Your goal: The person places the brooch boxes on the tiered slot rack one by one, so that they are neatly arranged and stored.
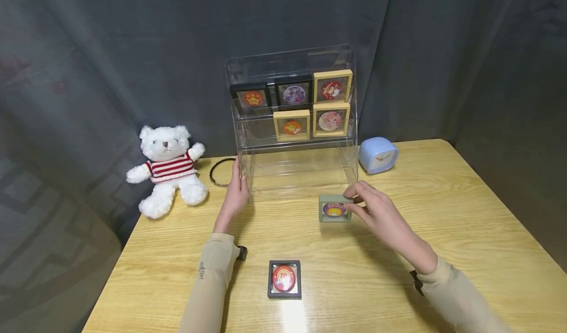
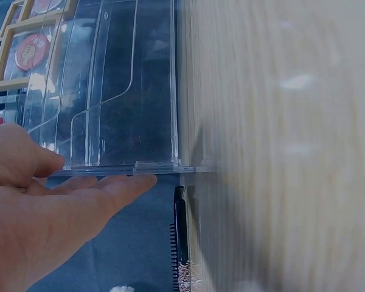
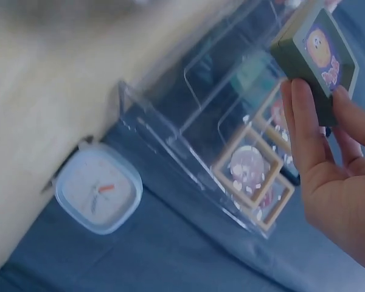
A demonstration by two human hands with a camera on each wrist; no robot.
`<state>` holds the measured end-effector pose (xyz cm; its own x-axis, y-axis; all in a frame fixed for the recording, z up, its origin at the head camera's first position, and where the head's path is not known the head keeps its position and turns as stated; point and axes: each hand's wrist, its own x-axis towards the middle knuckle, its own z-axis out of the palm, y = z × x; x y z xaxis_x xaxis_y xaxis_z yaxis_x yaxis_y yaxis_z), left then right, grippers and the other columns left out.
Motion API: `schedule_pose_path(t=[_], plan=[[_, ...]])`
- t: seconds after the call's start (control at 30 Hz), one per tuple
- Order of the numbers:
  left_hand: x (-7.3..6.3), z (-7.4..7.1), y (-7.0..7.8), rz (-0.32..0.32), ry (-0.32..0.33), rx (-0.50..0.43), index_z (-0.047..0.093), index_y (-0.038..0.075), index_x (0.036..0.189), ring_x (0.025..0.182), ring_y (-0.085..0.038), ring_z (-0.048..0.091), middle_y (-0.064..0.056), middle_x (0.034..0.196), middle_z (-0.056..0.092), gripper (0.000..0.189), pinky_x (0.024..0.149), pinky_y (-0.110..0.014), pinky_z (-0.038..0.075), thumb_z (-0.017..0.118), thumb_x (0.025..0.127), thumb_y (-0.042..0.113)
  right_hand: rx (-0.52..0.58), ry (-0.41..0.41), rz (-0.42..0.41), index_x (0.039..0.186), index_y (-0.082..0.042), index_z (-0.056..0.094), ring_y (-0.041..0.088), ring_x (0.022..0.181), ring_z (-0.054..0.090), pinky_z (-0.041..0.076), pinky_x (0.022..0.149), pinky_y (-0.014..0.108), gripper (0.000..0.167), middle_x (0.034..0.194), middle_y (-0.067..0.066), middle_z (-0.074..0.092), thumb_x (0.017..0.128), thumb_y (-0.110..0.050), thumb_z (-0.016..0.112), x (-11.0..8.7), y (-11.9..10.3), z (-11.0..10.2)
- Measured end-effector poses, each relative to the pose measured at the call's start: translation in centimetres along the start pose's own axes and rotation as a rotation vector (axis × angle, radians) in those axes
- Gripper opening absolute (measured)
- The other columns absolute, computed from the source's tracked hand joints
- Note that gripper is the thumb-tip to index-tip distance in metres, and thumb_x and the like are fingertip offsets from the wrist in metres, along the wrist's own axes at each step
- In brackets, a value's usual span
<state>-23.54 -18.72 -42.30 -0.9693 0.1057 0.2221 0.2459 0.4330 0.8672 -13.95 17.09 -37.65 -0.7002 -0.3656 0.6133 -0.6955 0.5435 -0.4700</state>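
Observation:
My right hand (image 1: 376,207) pinches a small grey-green display frame (image 1: 335,216) by its right side, between thumb and fingers, and holds it up before the rack. A round badge with an orange bear face shows inside it. On the left, my left hand (image 1: 237,192) rests with extended fingers (image 2: 118,190) along the outer side of the clear tiered rack (image 1: 301,143). Black frames and tan frames stand on the rack's upper tiers, among them a tan frame (image 1: 291,126) with an orange badge. A black frame (image 1: 284,293) with a red badge lies on the table nearer me.
A white teddy bear (image 1: 170,173) in a striped sweater sits at the left. Behind my left hand lies a dark toothed headband (image 1: 212,173). Right of the rack stands a blue clock (image 1: 378,154). Dark curtain (image 1: 177,42) hangs behind the wooden table (image 1: 465,224).

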Motion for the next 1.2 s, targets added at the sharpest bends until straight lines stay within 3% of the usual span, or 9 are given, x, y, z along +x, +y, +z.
schedule_pose_path(t=[0.2,0.43,0.6,0.73,1.0,1.2], plan=[[0.1,-0.1,-0.1,0.003,-0.009,0.006,-0.003,0.01,0.173,0.16,-0.042,0.018,-0.021,0.177,0.006,0.067,0.131,-0.053,0.018,0.027,0.114,0.0,-0.043,0.038,0.086,0.101,-0.001,0.068,0.029,0.089,0.074,0.064,0.062,0.034,0.021,0.099,0.009,0.071,0.088,0.007,0.082,2.4,0.8,-1.5],[0.1,-0.3,-0.1,-0.002,-0.001,0.011,-0.003,0.013,0.173,0.16,-0.041,0.017,-0.018,0.178,0.006,0.068,0.131,-0.053,0.015,0.028,0.114,-0.001,-0.097,0.112,0.031,0.101,0.001,0.069,0.03,0.09,0.072,0.059,0.063,0.033,0.014,0.1,0.014,0.073,0.092,0.004,0.079,5.3,3.1,-1.8],[0.1,-0.2,0.1,-0.002,-0.004,0.006,-0.003,0.012,0.173,0.16,-0.041,0.017,-0.018,0.178,0.006,0.069,0.131,-0.051,0.016,0.029,0.114,-0.002,-0.127,0.146,0.016,0.103,0.005,0.068,0.034,0.091,0.071,0.06,0.07,0.044,0.014,0.101,0.019,0.072,0.093,0.005,0.078,7.8,4.7,-2.1],[0.1,-0.1,0.0,0.015,-0.005,0.008,-0.002,0.009,0.172,0.159,-0.044,0.018,-0.021,0.177,0.006,0.069,0.131,-0.053,0.016,0.03,0.113,-0.005,-0.12,0.151,0.057,0.103,0.008,0.067,0.036,0.091,0.071,0.063,0.074,0.05,0.013,0.104,0.022,0.071,0.094,0.007,0.076,9.2,5.6,-2.1],[-0.3,0.2,0.2,0.01,0.002,0.002,0.0,0.009,0.173,0.157,-0.048,0.022,-0.025,0.176,0.009,0.068,0.13,-0.057,0.018,0.031,0.113,-0.003,-0.118,0.18,0.111,0.103,0.009,0.068,0.037,0.088,0.069,0.059,0.074,0.047,0.01,0.106,0.024,0.071,0.096,0.006,0.074,10.8,6.5,-1.6],[-0.4,0.0,0.2,0.022,0.015,0.007,0.003,0.011,0.173,0.154,-0.051,0.028,-0.029,0.174,0.014,0.068,0.129,-0.059,0.022,0.03,0.113,-0.004,-0.125,0.137,0.133,0.104,0.008,0.067,0.039,0.091,0.07,0.061,0.078,0.051,0.01,0.106,0.024,0.07,0.097,0.006,0.073,11.3,7.2,-1.1]])
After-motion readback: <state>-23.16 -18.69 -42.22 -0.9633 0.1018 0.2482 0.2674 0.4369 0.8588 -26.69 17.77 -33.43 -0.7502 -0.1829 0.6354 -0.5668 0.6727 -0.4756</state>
